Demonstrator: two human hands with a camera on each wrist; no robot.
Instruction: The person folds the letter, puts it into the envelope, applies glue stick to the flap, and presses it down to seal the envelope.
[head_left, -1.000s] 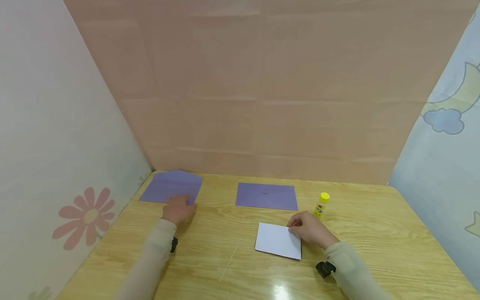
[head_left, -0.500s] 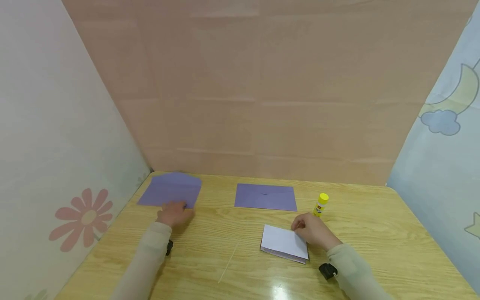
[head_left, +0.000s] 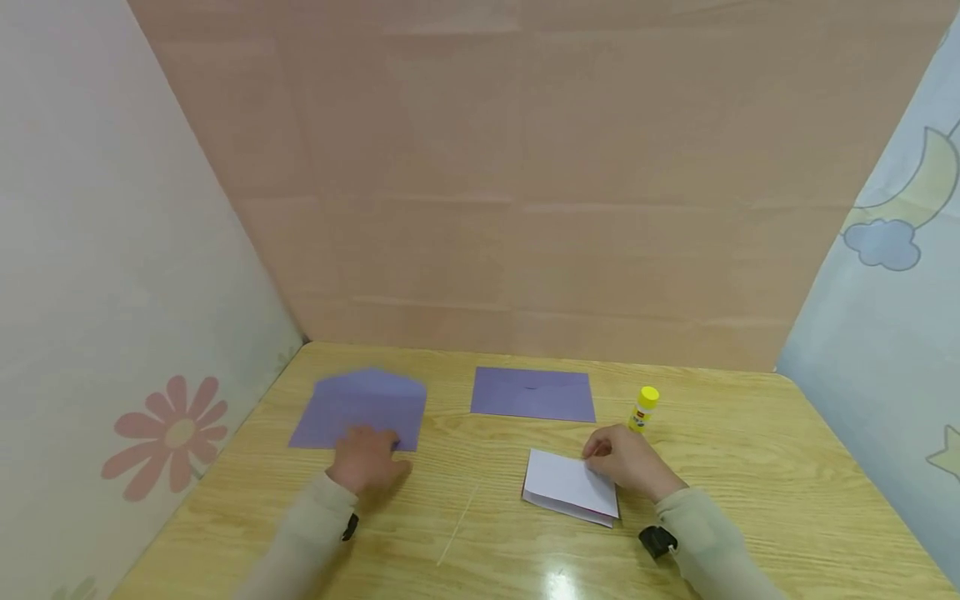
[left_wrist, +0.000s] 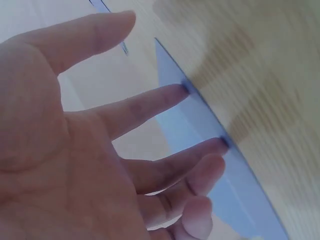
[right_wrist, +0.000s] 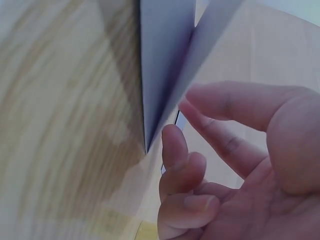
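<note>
On the left of the table lies a purple envelope [head_left: 352, 406] with its flap raised away from me. My left hand [head_left: 366, 458] rests on its near edge; in the left wrist view two fairly straight fingertips [left_wrist: 220, 145] press on the paper and the thumb stays off it. A folded white card [head_left: 566, 482] lies in front of me on the right, its layers parted along the near side. My right hand [head_left: 626, 460] pinches the card's top layer at its far right corner between thumb and index finger; the right wrist view shows the gap between the layers [right_wrist: 167, 45].
A second purple envelope [head_left: 532, 393], flap folded down, lies at the middle back of the table. Just beyond my right hand stands a yellow glue stick [head_left: 642, 408]. A thin pale strip or mark [head_left: 459, 523] runs along the wood [head_left: 420, 558]. Fabric walls [head_left: 525, 208] enclose the table.
My left hand has slid the open envelope toward me and a little right. The white card has shifted slightly right, and its layers have come apart at the near side.
</note>
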